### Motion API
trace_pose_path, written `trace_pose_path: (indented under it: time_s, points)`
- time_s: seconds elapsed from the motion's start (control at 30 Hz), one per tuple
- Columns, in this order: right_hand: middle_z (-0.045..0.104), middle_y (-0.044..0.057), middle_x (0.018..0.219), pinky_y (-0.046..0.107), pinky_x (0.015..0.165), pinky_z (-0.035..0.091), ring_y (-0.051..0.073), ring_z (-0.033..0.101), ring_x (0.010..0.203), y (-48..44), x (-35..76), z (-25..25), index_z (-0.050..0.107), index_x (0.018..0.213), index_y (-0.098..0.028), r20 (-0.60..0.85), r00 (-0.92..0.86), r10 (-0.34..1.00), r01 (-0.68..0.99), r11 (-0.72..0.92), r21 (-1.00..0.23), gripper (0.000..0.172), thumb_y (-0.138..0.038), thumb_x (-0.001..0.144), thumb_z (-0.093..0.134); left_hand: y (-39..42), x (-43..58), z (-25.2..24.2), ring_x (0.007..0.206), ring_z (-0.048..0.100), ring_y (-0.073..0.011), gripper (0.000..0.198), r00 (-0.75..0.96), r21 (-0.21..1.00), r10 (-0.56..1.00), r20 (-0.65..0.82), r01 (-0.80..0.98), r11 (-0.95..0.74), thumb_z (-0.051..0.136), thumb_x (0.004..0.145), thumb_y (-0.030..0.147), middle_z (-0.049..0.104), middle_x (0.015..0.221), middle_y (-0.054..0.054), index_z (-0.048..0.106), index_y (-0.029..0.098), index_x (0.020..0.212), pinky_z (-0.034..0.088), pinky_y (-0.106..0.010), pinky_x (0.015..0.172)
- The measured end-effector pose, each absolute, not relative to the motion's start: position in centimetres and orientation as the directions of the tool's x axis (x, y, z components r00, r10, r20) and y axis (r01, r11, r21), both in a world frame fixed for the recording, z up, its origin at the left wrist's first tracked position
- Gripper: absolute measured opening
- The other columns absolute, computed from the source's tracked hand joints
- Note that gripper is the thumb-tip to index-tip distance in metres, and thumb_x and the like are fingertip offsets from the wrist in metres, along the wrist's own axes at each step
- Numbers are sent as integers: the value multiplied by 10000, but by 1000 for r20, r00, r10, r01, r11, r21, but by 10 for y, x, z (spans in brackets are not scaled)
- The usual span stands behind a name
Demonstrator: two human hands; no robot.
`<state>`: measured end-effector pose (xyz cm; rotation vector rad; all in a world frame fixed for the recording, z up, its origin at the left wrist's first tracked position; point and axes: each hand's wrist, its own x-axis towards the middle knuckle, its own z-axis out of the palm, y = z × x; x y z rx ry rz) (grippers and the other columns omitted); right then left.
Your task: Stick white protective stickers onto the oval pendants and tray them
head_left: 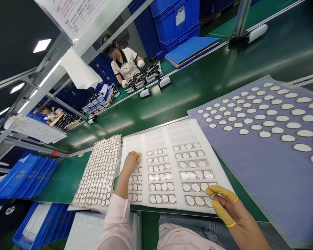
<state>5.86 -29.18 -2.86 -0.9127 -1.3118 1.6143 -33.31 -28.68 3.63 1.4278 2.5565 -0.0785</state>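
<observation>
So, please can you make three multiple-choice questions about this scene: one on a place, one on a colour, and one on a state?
1. Where is the left hand?
A. Over the left part of the white foam tray
B. On the lavender sheet
C. Inside a blue crate

2. What colour are the finger covers on the right hand?
A. Blue
B. White
C. Yellow

3. What is the state of the tray?
A. Every slot is full
B. The far slots are empty, and the nearer slots hold oval pieces
C. No slot holds a piece

Answers:
1. A, the hand sits over the tray's left column of slots.
2. C, the covers on two fingers are plainly yellow.
3. B, the far end is bare while the nearer rows are filled.
</observation>
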Motion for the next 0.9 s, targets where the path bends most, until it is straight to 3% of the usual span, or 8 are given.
trace_pose_path:
  time_s: [0.1, 0.2, 0.33, 0.4, 0.5, 0.57, 0.7, 0.9]
  points:
    - [684, 25, 777, 274, 707, 601, 185, 700, 742, -290, 60, -26, 667, 1179, -270, -43, -360, 932, -161, -107, -981, 311, -442, 921, 639, -284, -334, 43, 1092, 588, -206, 259, -447, 12, 862, -238, 886, 463, 494, 808, -27, 672, 1043, -83, 650, 179, 798, 443, -293, 953]
    - [733, 51, 861, 287, 744, 604, 198, 713, 797, -285, 67, -24, 688, 1138, -250, -37, -300, 953, -129, -79, -988, 321, -452, 891, 661, -279, -326, 51, 1059, 603, -236, 295, -416, -13, 884, -212, 906, 423, 470, 781, -52, 678, 1016, -99, 653, 178, 811, 457, -325, 933]
    - [757, 73, 992, 310, 808, 598, 214, 723, 883, -262, 95, -22, 680, 1075, -244, -39, -180, 983, 12, -38, -999, 346, -521, 873, 630, -259, -292, 64, 1125, 595, -254, 314, -332, 41, 938, -103, 940, 338, 397, 924, 69, 652, 1173, -127, 661, 181, 1051, 473, -385, 981]
    - [746, 60, 913, 336, 782, 601, 218, 716, 815, -243, 112, -17, 674, 1079, -245, -54, -163, 985, 170, -26, -985, 383, -558, 878, 583, -240, -264, 68, 1162, 590, -228, 317, -215, 108, 974, -68, 969, 222, 379, 980, 158, 625, 1262, -104, 640, 211, 1152, 470, -366, 1027]
    - [705, 26, 781, 338, 674, 589, 200, 660, 652, -202, 131, -7, 664, 1140, -244, -66, -192, 979, 498, 39, -866, 393, -528, 923, 502, -199, -213, 67, 1145, 608, -192, 284, 24, 206, 998, -60, 978, -11, 419, 994, 218, 639, 1248, -71, 651, 230, 1159, 477, -314, 1043]
    - [741, 53, 942, 320, 698, 582, 194, 685, 724, -168, 134, -3, 621, 1243, -220, -97, -226, 969, 678, 85, -730, 382, -437, 970, 467, -166, -177, 60, 1138, 611, -177, 271, 164, 248, 985, -57, 958, -145, 440, 992, 211, 656, 1214, -63, 662, 223, 1147, 477, -289, 1041]
    - [699, 147, 1220, 367, 857, 558, 222, 705, 951, -96, 122, -6, 650, 1200, -141, -103, -167, 981, 783, 69, -618, 275, -250, 985, 518, -95, -110, 36, 1109, 623, -174, 270, 349, 264, 934, -70, 910, -320, 457, 987, 189, 677, 1180, -60, 670, 212, 1151, 492, -275, 1007]
    - [666, 90, 1219, 425, 847, 579, 215, 683, 996, -51, 101, -21, 626, 1236, -164, -103, -75, 992, 896, 21, -444, 311, -340, 980, 617, -33, -57, 1, 1095, 617, -258, 295, 384, 138, 914, -133, 920, -366, 399, 983, 118, 637, 1177, -148, 640, 131, 1153, 527, -372, 916]
